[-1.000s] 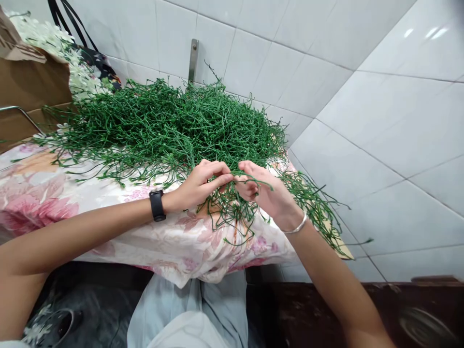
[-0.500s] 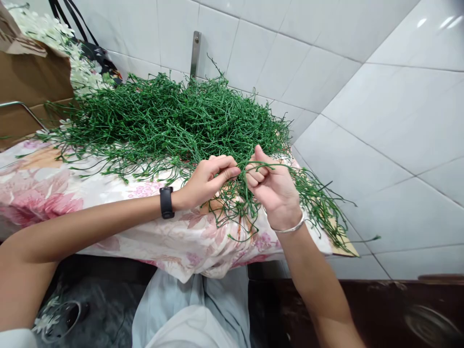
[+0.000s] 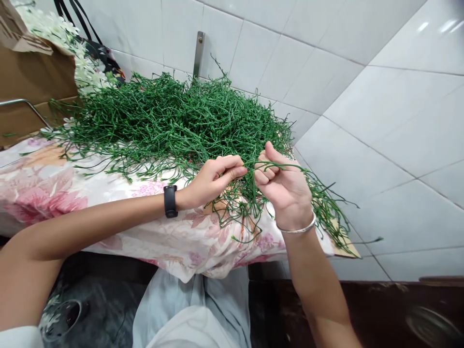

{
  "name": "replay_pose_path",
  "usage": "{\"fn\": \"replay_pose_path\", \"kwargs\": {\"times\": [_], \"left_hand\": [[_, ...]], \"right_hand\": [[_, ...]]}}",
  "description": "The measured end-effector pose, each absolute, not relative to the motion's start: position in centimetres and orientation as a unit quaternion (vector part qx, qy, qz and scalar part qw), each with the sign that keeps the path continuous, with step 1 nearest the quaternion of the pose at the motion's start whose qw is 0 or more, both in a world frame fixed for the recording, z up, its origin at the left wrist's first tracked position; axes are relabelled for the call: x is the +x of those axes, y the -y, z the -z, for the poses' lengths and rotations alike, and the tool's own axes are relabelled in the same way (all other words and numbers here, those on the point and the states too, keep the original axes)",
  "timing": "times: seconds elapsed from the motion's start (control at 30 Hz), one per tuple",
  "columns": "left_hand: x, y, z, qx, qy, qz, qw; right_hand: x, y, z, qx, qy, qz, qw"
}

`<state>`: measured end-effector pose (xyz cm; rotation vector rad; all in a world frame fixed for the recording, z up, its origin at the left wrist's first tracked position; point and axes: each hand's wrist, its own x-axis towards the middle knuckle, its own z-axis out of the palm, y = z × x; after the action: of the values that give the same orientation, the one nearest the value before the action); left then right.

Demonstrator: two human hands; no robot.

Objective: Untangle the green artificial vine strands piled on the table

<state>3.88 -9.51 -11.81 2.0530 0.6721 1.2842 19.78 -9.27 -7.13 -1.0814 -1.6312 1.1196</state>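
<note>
A thin green artificial flower stem (image 3: 286,165) runs level between my hands, in front of a large heap of similar green stems (image 3: 181,116). My left hand (image 3: 217,176), with a black band on its wrist, pinches the stem's left end between thumb and fingertips. The fingers of my right hand (image 3: 282,181) are curled closed around the stem, thumb raised, and its free part passes across the palm to the right. Below and between the hands, loose stems (image 3: 239,208) lie on the flowered cloth (image 3: 145,232). The exact tip in the left fingers is hidden.
A cardboard box (image 3: 36,82) stands at the left, beside white artificial flowers (image 3: 87,72). More stems (image 3: 329,208) lie at the table's right end. White tiled walls (image 3: 308,63) close off the back and right. A metal strip (image 3: 198,55) stands against the back wall.
Both hands have shifted slightly right in the view, the right one more, so the gap between them is a little wider. The stem is still held by both.
</note>
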Motion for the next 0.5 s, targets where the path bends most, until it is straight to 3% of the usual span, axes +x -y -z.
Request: {"fn": "replay_pose_path", "kwargs": {"times": [0.1, 0.27, 0.5], "left_hand": [[3.6, 9.1, 12.7, 0.776, -0.271, -0.471, 0.319], [4.4, 8.3, 13.3, 0.711, -0.259, -0.497, 0.425], [3.9, 8.4, 12.8, 0.655, -0.263, -0.543, 0.455]], "right_hand": [[20.1, 8.9, 7.1, -0.451, 0.701, -0.375, 0.405], [22.2, 8.7, 6.4, -0.481, 0.789, -0.173, 0.341], [24.5, 7.7, 7.2, -0.509, 0.824, 0.089, 0.232]]}}
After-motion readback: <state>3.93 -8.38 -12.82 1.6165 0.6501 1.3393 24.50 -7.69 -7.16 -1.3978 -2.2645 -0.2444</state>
